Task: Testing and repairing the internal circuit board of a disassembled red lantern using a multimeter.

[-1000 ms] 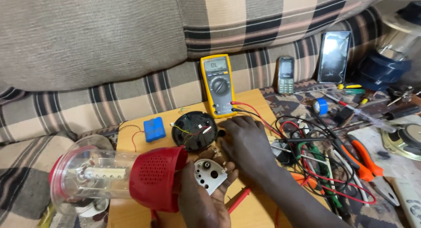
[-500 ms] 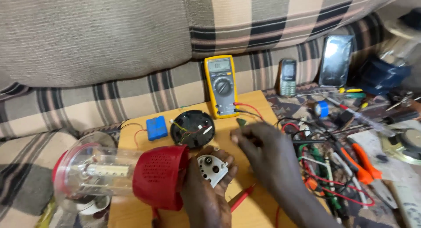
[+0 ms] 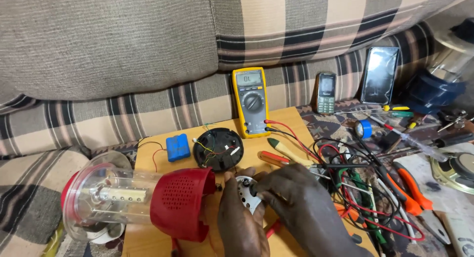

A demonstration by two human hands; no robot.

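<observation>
Round pale holed disc (image 3: 245,194) between both hands

Wooden board (image 3: 291,119), multimeter (image 3: 251,103), blue battery pack (image 3: 177,147)

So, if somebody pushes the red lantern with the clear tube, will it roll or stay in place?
The lantern lies on its side on the wooden board, and its clear tube is round, so it would probably roll. The wider red base may make it curve. It overhangs the board's left edge, so it might drop off.

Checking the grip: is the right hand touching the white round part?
Touching. The head view shows the right hand with its fingers laid on the white round part.
</observation>
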